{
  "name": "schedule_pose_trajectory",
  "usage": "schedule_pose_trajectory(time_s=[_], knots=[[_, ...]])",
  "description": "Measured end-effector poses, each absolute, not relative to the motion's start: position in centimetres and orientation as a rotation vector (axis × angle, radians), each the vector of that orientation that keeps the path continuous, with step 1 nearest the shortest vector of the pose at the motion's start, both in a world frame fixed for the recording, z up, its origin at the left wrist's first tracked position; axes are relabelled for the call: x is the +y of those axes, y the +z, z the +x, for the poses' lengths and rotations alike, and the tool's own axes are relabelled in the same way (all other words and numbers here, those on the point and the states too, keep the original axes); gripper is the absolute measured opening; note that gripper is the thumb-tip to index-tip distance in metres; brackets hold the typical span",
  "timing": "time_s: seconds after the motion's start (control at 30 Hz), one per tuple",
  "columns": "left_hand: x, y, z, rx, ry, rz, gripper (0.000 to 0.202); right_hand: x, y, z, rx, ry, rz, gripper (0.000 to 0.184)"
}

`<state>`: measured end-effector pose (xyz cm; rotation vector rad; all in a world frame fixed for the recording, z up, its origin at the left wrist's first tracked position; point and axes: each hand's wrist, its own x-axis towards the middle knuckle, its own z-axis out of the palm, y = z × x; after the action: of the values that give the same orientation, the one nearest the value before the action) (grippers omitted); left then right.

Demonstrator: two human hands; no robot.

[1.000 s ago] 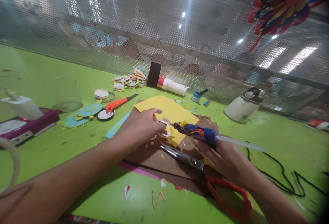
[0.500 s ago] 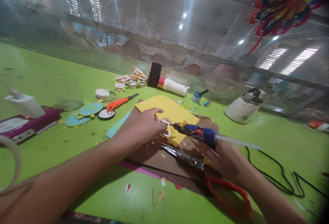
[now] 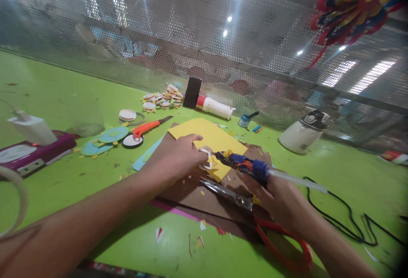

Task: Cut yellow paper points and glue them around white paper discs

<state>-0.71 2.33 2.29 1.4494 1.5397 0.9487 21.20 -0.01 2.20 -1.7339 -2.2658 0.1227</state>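
Observation:
My left hand (image 3: 177,157) is closed, pinching a small white paper ring (image 3: 205,158) against the yellow sheet (image 3: 207,137). In my right hand (image 3: 282,199) is a blue glue gun (image 3: 251,166), gripped firmly, with a clear glue stick poking out behind. Its nozzle points left and sits right at the ring. Both rest over a brown card (image 3: 197,195) on the green table (image 3: 344,171). Red-handled scissors (image 3: 255,214) lie under my right wrist.
An orange craft knife (image 3: 148,127), paper discs (image 3: 111,135) and a pile of small rings (image 3: 162,97) lie to the left. A glue bottle (image 3: 213,106), dark box (image 3: 193,92), white jug (image 3: 302,132) and black cord (image 3: 347,218) are nearby. A perforated metal screen backs the table.
Hardly anything has moved. The glue gun's nozzle stays at the ring; my right hand has shifted very slightly.

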Motion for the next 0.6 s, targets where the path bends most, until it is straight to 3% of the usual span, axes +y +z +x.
schedule_pose_trajectory(time_s=[0.6], knots=[[2.19, 3.14, -0.35, 1.601, 0.832, 1.540, 0.070, -0.38, 2.35, 21.47, -2.279, 0.052, -1.709, 0.053]])
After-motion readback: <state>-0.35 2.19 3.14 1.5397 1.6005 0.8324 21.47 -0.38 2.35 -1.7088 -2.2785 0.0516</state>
